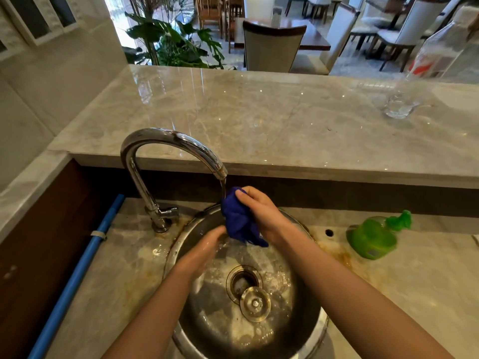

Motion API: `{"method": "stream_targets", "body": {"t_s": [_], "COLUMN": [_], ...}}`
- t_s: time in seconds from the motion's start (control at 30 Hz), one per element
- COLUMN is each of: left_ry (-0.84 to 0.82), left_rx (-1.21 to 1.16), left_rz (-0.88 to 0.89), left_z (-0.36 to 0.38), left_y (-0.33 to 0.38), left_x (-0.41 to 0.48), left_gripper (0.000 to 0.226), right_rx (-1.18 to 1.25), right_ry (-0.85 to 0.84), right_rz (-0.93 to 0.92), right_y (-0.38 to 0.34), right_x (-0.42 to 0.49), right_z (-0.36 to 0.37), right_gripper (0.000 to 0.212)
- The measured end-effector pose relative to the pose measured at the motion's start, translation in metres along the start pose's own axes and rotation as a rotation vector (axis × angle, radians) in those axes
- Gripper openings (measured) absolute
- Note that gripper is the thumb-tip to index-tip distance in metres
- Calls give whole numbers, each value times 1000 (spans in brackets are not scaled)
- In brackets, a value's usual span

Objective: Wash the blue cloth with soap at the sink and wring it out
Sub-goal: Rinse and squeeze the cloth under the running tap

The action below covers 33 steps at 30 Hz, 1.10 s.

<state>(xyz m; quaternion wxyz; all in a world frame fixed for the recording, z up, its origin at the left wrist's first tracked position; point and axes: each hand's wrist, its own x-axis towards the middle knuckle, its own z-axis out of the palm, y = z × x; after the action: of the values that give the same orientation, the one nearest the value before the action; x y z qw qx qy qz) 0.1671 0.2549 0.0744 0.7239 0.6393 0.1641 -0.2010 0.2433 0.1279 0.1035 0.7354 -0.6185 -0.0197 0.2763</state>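
- The blue cloth (239,221) hangs over the sink (305,294) at the basin's 12 o'clock edge, with its bunched top directly under the stream from the tap (166,137).
- The right hand (261,213) has its fingers curled tight around the cloth's upper half, thumb tip on top.
- The left hand (204,248) reaches in from 7 o'clock with fingers fairly straight and holding nothing. It is blurred, so I cannot tell whether the tips touch the cloth's lower end.
- The step in hand looks like wetting, with soaping not yet done.
- To do it well, loosen the bunch so water reaches the inner folds, and turn the cloth under the stream rather than soaking one spot.
- Keep it low in the basin to limit splashing onto the worktop (414,281).
- The green soap bottle (373,237) stands at 3 o'clock from the sink, nearest the right hand, so shift the cloth to the left hand before pumping.
- The cloth's long axis runs roughly 12 to 5 o'clock, with the gathered end up by the spout and the loose, ragged tail pointing down toward the drain side.
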Motion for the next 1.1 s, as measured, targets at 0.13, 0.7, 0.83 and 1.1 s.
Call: {"method": "stream_targets", "body": {"t_s": [0.13, 0.7, 0.83, 1.1], "left_ry": [141, -71, 85, 241], "left_rx": [-467, -839, -563, -481], "left_rz": [47, -101, -59, 133], "left_z": [-10, 16, 1, -17], "left_y": [9, -7, 3, 26], "left_x": [5, -10, -4, 4], "left_gripper": [20, 51, 36, 32], "right_rx": [-309, -464, -790, -226], "right_ry": [3, -146, 30, 101], "right_rz": [-107, -58, -207, 99], "right_y": [-12, -23, -16, -13], "right_x": [-1, -6, -4, -5], "right_z": [-6, 7, -3, -14], "right_gripper": [8, 10, 9, 19]}}
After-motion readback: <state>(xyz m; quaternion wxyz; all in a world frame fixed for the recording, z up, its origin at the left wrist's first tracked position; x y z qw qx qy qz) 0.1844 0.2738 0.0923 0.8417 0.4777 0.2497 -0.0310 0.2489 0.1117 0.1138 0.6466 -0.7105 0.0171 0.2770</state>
